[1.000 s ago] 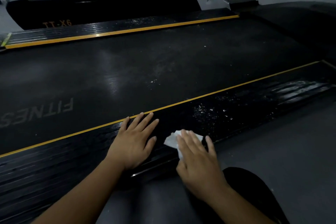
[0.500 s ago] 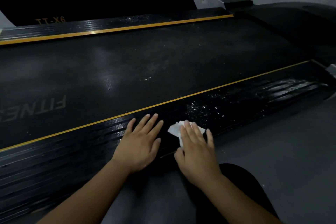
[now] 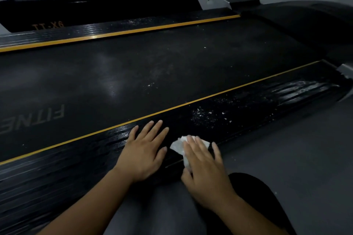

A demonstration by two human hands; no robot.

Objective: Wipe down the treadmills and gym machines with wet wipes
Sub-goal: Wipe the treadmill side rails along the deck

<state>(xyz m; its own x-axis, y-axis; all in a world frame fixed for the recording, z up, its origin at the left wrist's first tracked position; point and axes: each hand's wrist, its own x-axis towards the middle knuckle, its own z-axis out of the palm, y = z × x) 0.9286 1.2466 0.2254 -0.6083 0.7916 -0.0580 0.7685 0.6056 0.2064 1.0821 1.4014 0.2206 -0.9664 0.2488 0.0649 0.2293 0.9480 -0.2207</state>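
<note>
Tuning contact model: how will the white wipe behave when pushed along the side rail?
Probably floppy: the wipe lies crumpled under the right hand, so it likely bunches rather than slides flat. Likely very light; flat fingers alone pin it. The ribbed rail may snag its folds.

1. The left hand (image 3: 142,155) lies flat on the side rail (image 3: 257,108), palm down, with its fingers straight and spread.
2. The right hand (image 3: 205,170) is just beside it at the rail's near edge, palm down, its straight fingers pressing a wipe (image 3: 178,146).
3. Both bare forearms reach to the rail from the near side.
</note>
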